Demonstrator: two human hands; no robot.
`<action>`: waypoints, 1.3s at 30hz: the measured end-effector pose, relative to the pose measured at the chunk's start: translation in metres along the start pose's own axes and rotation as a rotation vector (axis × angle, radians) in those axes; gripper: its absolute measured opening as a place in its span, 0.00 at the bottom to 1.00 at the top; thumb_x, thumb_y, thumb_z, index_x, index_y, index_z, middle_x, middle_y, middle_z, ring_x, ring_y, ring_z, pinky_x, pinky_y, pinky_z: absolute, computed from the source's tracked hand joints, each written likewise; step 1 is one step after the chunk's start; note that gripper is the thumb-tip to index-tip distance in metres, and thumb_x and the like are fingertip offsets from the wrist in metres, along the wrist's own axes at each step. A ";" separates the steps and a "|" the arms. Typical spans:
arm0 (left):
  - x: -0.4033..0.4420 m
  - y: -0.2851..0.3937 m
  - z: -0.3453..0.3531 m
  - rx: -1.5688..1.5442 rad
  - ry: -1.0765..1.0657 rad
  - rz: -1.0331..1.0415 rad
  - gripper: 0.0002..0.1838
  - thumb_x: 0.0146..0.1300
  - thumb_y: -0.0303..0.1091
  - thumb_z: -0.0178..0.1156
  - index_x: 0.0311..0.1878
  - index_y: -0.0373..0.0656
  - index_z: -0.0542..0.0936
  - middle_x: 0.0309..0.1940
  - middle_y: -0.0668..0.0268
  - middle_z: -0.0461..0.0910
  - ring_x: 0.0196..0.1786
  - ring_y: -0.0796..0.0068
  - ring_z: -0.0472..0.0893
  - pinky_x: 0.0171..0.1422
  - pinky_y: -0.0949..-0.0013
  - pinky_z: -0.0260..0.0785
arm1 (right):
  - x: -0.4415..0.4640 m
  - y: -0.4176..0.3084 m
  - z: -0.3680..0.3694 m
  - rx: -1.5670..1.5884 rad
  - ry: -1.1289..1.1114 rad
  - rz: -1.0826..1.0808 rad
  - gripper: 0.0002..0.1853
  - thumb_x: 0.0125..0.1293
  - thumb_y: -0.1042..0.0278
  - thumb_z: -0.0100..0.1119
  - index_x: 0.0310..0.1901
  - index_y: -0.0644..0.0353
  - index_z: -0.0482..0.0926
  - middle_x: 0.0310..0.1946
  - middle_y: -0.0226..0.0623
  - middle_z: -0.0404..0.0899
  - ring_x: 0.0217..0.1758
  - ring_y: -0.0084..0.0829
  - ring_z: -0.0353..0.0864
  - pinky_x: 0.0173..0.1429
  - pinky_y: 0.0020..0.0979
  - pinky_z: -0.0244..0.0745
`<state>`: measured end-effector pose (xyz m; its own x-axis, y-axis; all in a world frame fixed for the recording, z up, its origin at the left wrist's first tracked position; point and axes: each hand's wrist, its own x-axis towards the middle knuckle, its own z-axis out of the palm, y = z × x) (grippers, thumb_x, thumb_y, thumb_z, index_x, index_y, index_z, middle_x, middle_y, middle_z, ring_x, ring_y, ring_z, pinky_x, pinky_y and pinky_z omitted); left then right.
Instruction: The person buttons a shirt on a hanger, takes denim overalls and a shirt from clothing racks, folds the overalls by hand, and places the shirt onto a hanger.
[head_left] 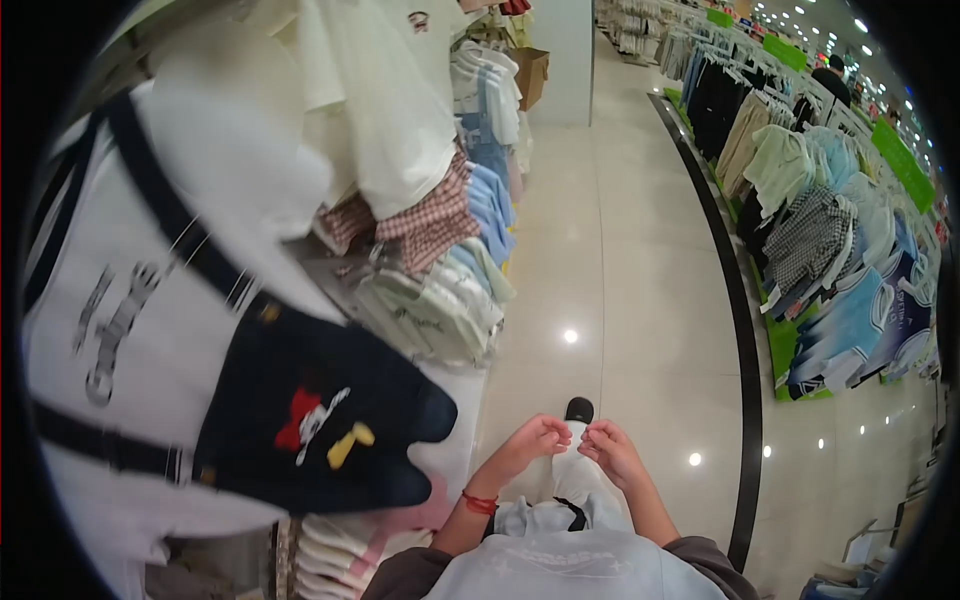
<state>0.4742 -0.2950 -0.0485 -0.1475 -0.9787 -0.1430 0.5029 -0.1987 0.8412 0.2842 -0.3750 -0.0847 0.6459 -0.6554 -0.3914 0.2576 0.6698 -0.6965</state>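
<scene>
My left hand (536, 442) is raised in front of my body, its thumb and fingertips pinched together. A red band (480, 499) circles that wrist. Facing it across a small gap, my right hand (614, 454) has its fingers curled in the same kind of pinch. Whatever the fingertips hold, if anything, is too small to make out. Below the hands show my light trousers (578, 478) and a black shoe (579, 409). Nearest on the left hangs a white top with dark overall shorts (330, 410), which bear a red and yellow cartoon print.
Clothes racks (420, 230) with shirts and checked garments line the left side. Stacks of folded clothes (340, 555) lie low beside me. A tiled aisle floor (640, 260) with a black stripe runs ahead. More racks (810, 230) stand right, with a person (832, 80) behind them.
</scene>
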 end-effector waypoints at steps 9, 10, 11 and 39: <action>0.212 0.076 -0.058 0.086 0.092 -0.122 0.12 0.66 0.35 0.49 0.49 0.40 0.69 0.44 0.66 0.72 0.49 0.76 0.73 0.57 0.69 0.66 | 0.199 -0.171 -0.052 0.083 0.014 -0.120 0.05 0.63 0.70 0.52 0.39 0.59 0.70 0.34 0.32 0.74 0.36 0.24 0.75 0.47 0.29 0.73; 0.234 0.089 -0.066 0.098 0.082 -0.083 0.11 0.66 0.34 0.49 0.49 0.40 0.69 0.44 0.66 0.72 0.49 0.76 0.73 0.58 0.68 0.66 | 0.225 -0.194 -0.053 0.069 0.005 -0.142 0.05 0.63 0.70 0.52 0.39 0.59 0.70 0.34 0.32 0.74 0.36 0.24 0.74 0.47 0.29 0.73; 0.256 0.102 -0.076 0.106 0.150 -0.013 0.11 0.65 0.34 0.49 0.48 0.40 0.69 0.43 0.66 0.73 0.48 0.76 0.73 0.57 0.68 0.66 | 0.248 -0.215 -0.054 0.052 0.001 -0.154 0.04 0.63 0.70 0.52 0.38 0.58 0.69 0.34 0.32 0.73 0.35 0.23 0.74 0.47 0.29 0.73; 0.751 0.361 -0.344 0.073 0.524 0.270 0.07 0.64 0.31 0.49 0.43 0.40 0.71 0.38 0.67 0.73 0.42 0.78 0.73 0.53 0.71 0.67 | 0.741 -0.477 -0.079 0.024 0.131 -0.096 0.04 0.64 0.68 0.52 0.38 0.56 0.70 0.33 0.29 0.72 0.34 0.19 0.74 0.46 0.27 0.72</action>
<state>0.8377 -1.1200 -0.0312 0.4267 -0.8932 -0.1416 0.4012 0.0466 0.9148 0.5833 -1.2080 -0.0905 0.5190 -0.7554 -0.4001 0.3314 0.6093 -0.7204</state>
